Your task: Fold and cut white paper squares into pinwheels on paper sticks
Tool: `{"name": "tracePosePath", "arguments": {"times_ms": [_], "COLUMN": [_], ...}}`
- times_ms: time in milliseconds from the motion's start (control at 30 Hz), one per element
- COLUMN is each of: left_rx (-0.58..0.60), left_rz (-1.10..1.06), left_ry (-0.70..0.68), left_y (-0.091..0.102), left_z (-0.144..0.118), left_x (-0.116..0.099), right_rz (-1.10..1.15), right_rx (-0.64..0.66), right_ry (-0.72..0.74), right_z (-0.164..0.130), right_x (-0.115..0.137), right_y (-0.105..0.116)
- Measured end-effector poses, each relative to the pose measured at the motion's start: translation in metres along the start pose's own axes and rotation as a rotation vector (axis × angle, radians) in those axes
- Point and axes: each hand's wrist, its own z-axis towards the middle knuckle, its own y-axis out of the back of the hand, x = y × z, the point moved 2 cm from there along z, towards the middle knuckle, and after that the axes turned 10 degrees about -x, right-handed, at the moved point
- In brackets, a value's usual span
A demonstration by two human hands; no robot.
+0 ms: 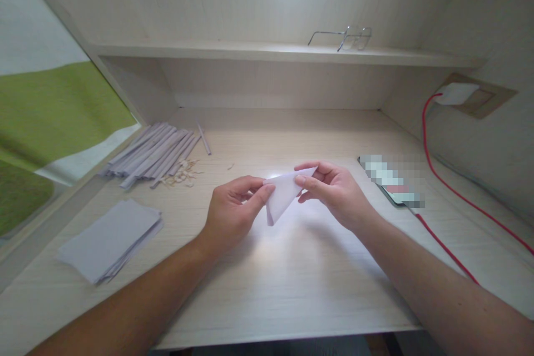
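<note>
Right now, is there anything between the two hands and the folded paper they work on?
Nothing visible. The left hand and the right hand both pinch the folded paper directly, above the desk. The paper stack and rolled strips lie off to the left.

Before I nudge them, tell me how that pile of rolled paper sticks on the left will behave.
The rolled paper sticks look thin and round, so they would likely roll and scatter across the smooth desk. Being paper, they are probably very light and easily crushed. They lie loose, unbound, so they would hardly move as one bundle.
</note>
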Motion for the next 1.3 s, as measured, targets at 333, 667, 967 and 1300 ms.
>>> {"name": "tracePosePath", "arguments": {"times_ms": [333, 667, 967, 1300], "left_rx": [0.019, 0.05, 0.088, 0.017], "left_rz": [-0.085, -0.08, -0.111, -0.068], "left_ry": [0.098, 0.069, 0.075, 0.131], "left_y": [-0.003, -0.004, -0.003, -0.002], "left_z": [0.0, -0.002, -0.001, -0.001], "left_x": [-0.009, -0.007, -0.005, -0.009], "right_rz": [-0.122, -0.062, -0.047, -0.083], "right_rx": [0.365, 0.276, 0.312, 0.419], "right_ry": [-0.056, -0.094, -0.077, -0.135], "right_z": [-0.007, -0.006, -0.005, -0.01], "right_x": [-0.006, -0.005, -0.008, -0.001], "right_y": [-0.008, -0.008, -0.008, -0.01]}}
